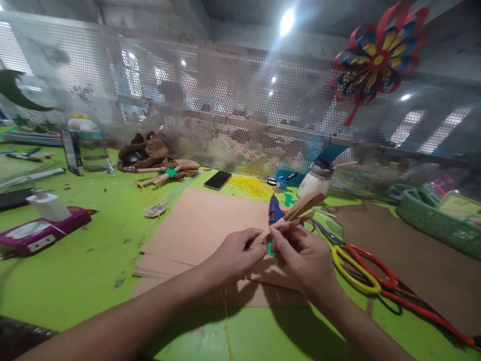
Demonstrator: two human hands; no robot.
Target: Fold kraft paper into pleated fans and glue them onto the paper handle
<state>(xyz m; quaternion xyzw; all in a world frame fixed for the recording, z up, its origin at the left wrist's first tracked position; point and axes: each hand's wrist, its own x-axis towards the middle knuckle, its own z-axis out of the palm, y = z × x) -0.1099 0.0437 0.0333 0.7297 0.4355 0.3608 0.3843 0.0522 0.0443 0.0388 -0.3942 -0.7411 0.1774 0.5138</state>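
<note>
My left hand [240, 253] and my right hand [306, 253] meet over a stack of brown paper sheets [203, 220]. Pinched between them is a folded or rolled brown paper piece [305, 205], its open end pointing up and right. A small green shape [271, 249] shows between my fingers; whether it is attached to the paper I cannot tell. Yellow thread [227, 321] hangs down below my left wrist. Just behind my hands lies a blue glue gun [275, 208], partly covered by the paper piece.
Scissors with yellow [353, 276] and red handles lie to the right on dark brown paper [424, 265], near a green basket [443, 220]. Behind are a phone [217, 180], yellow strands [250, 186] and a white jar [313, 183]. A purple power strip [45, 233] lies left.
</note>
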